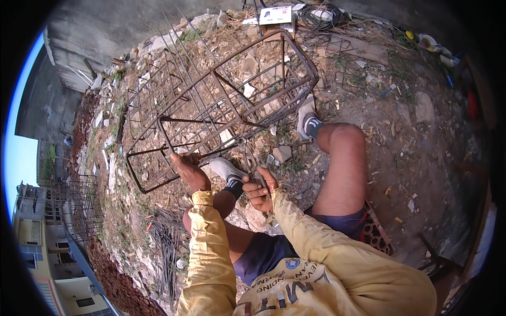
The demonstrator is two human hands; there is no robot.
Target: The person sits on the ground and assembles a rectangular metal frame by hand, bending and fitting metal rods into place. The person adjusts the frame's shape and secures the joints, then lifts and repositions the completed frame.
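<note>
A rusty rebar cage (241,117), made of long bars with bent rectangular stirrups, lies tilted across the ground in front of me. At its near side, my left hand (191,173) has its fingers curled round a bar; part of the grip is hidden. My right hand (259,190) is closed on the handles of dark pincers (249,159), whose jaw end points up toward the near bars. Whether the jaws touch a bar or wire is too small to tell. My shoes (227,169) stand on either side of the cage's near end.
Rubble and stones (282,153) cover the ground. Cut wires (167,247) lie in a bundle at the lower left. A box (275,16) and coiled wire (319,20) are by the far wall. Under me is a hollow clay brick (376,235). More rebar cages (84,203) stand left.
</note>
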